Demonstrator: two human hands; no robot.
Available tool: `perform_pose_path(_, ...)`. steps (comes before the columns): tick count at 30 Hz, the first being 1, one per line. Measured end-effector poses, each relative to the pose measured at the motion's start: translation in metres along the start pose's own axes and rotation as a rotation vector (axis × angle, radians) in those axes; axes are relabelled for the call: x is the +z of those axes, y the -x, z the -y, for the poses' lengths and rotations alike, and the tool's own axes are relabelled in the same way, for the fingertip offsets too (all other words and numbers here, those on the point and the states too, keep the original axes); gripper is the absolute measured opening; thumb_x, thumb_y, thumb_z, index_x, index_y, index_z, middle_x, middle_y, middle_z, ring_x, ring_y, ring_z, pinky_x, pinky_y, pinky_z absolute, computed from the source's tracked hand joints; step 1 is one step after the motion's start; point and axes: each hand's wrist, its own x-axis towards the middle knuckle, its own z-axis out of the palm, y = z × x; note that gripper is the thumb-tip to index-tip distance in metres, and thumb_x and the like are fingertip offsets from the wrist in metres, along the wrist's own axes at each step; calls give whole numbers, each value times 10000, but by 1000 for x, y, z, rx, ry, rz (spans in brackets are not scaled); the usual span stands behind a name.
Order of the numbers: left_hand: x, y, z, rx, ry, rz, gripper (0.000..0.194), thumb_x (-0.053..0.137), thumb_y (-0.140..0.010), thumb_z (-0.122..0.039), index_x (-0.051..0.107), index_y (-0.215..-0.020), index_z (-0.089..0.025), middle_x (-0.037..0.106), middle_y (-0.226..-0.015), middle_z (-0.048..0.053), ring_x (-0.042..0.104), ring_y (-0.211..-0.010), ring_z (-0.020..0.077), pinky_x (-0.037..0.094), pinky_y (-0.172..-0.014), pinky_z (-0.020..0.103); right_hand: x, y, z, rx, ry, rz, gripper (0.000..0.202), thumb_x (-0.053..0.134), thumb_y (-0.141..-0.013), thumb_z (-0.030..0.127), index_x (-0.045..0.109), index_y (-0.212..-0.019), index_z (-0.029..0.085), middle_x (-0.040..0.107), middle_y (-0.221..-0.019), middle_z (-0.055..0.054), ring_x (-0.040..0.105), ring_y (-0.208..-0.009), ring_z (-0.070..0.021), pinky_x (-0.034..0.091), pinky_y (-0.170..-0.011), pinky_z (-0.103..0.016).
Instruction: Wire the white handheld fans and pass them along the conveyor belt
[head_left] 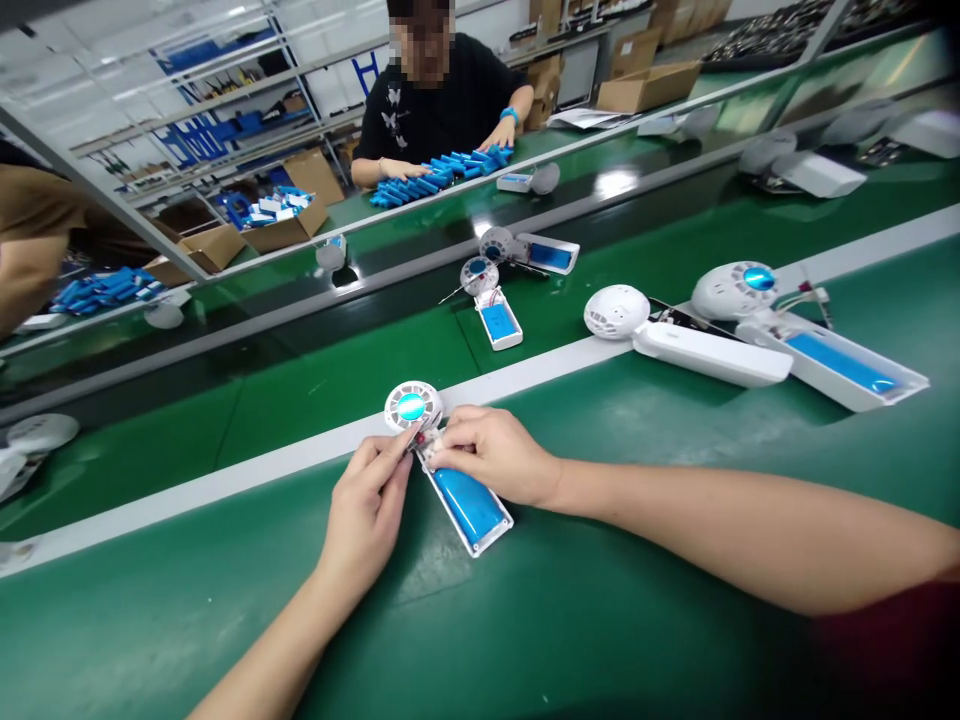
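A white handheld fan (411,406) lies in front of me with its handle casing off, its round head on the pale strip and its handle pointing toward me. A blue battery (471,505) fills the open handle. My left hand (367,500) is closed at the left side of the fan's neck, thumb and forefinger pinching beside a small red and dark part. From the right, my right hand (495,452) pinches at the same neck, above the battery. The small parts between the fingertips are mostly hidden, so I cannot tell which wire or connector they grip.
Opened fans (832,350) lie at right on the green work surface (600,600). More fans (499,318) sit on the green belt (322,370) beyond. Across it, a co-worker (442,100) has both hands on a pile of blue batteries (442,175). Cardboard boxes (285,232) stand behind.
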Motion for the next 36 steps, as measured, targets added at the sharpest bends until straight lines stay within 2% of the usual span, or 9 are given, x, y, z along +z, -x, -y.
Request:
perform_pose_path(4,0,-2,0,-56,20,-1,312,421,-856,-190,509,-1151,-239,533,-920,22,517,-845,112,421,-748,231,-4,1,-2,-137,113,54,158,512,-822,211,668,-806,189,568,-798,-19,468,-799,-139,353,-767,-287)
perform_pose_path(11,3,1,-1,42,-21,-41,347,439,-841,-159,493,-1168,-260,549,-971,28,536,-874,115,441,-756,229,-5,-3,8,-54,3,3,174,523,-806,203,578,-650,150,521,-753,-13,431,-792,-137,351,-783,-292)
perform_pose_path(20,2,2,-5,75,-60,-61,351,437,-840,-156,491,-1174,-250,555,-953,37,550,-848,121,462,-723,231,-5,-3,9,-38,-126,-57,159,529,-778,137,573,-626,143,523,-716,-6,464,-764,-128,375,-755,-271)
perform_pose_path(24,3,4,-3,165,-156,-79,434,442,-829,-114,424,-1235,-269,541,-948,34,542,-834,116,459,-721,220,-4,-3,9,-19,-119,-54,158,529,-767,124,586,-622,147,539,-710,-6,476,-772,-133,379,-763,-278)
perform_pose_path(30,5,6,5,359,-358,-125,583,446,-788,-23,327,-1303,-269,524,-1015,74,504,-937,173,445,-791,297,-2,-3,13,54,-206,-26,180,517,-756,87,594,-601,134,571,-733,-13,502,-762,-125,389,-747,-260)
perform_pose_path(32,6,8,5,368,-358,-125,595,450,-785,-16,316,-1310,-262,521,-1012,79,500,-945,178,444,-798,305,-2,-3,14,85,-262,-7,183,509,-751,77,589,-596,130,570,-742,-14,506,-747,-121,397,-718,-245)
perform_pose_path(36,10,13,1,294,-288,-130,575,456,-796,-33,322,-1305,-263,517,-1002,69,513,-914,152,451,-785,273,-2,-2,16,131,-299,-17,177,492,-746,70,585,-607,130,570,-803,-21,506,-741,-116,402,-689,-236)
